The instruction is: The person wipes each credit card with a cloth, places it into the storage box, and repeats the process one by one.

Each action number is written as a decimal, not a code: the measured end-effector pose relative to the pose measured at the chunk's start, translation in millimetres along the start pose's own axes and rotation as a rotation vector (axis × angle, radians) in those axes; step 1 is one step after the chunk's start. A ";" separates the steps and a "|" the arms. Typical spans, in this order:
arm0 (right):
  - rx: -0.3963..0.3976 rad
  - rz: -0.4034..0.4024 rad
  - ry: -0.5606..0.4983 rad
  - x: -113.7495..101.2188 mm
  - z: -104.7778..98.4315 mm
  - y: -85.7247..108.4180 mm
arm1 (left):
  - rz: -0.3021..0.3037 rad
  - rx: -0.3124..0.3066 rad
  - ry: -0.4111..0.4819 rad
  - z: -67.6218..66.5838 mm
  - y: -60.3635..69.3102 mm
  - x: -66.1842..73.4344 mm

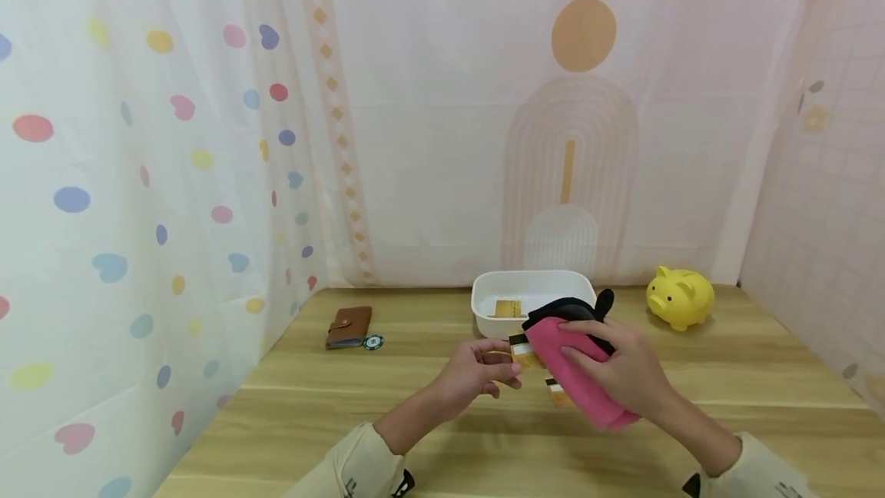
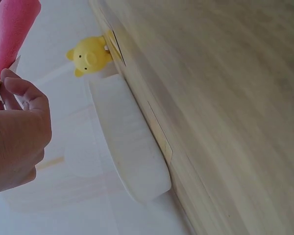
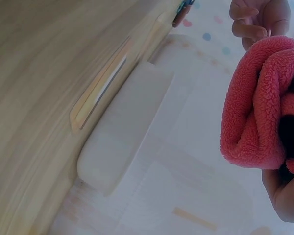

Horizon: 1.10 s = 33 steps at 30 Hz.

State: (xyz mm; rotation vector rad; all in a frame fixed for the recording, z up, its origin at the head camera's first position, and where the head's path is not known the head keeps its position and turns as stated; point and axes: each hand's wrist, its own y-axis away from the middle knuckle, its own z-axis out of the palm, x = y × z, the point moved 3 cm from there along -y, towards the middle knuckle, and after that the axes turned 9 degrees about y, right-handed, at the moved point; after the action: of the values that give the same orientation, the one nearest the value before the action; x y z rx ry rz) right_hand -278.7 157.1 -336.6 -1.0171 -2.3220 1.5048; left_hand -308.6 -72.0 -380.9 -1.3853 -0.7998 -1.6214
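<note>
One card (image 1: 528, 359) in left grip (image 1: 475, 376), fleece (image 1: 582, 388) in right (image 1: 628, 369)

Tilted pink fleecy cloth (image 1: 578, 384), gold card (image 1: 528, 355) at its edge

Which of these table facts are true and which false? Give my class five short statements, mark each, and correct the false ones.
1. The right hand grips a pink fuzzy item. True.
2. The left hand holds the yellow piggy bank. False: it holds a card.
3. A poker chip lies beside the brown wallet. True.
4. The brown wallet lies inside the white bin. False: it lies on the table, left of the bin.
5. The yellow piggy bank stands right of the white bin. True.
</note>
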 end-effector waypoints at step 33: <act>0.033 -0.136 0.091 -19.6 13.2 -3.4 | 0.114 0.023 -0.047 10.9 0.2 0.3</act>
State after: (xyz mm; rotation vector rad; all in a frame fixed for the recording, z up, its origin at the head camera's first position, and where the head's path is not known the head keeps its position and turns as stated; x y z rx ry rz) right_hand -272.2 134.1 -335.9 -0.8807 -2.2470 1.4111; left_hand -303.6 -62.7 -378.6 -1.4319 -0.7506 -1.4930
